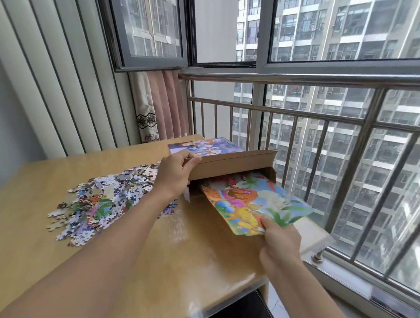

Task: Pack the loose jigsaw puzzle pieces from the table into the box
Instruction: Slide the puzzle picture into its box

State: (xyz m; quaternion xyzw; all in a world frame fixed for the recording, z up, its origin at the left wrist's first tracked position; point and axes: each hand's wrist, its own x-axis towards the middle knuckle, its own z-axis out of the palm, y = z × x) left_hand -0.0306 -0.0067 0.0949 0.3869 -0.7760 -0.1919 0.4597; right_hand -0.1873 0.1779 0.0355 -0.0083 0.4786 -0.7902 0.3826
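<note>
Our left grip (173,175) holds the box (230,163) flap; our right grip (279,238) pinches the dinosaur sheet (253,200); loose pieces (99,199) cover the surface (150,265).

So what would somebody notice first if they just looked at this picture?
Probably the bright dinosaur picture sheet, sticking halfway out of the open end of the cardboard box near the window; the right hand pinches its near corner while the left hand grips the box's left end. Next, the big heap of loose puzzle pieces on the left of the wooden table.
</note>
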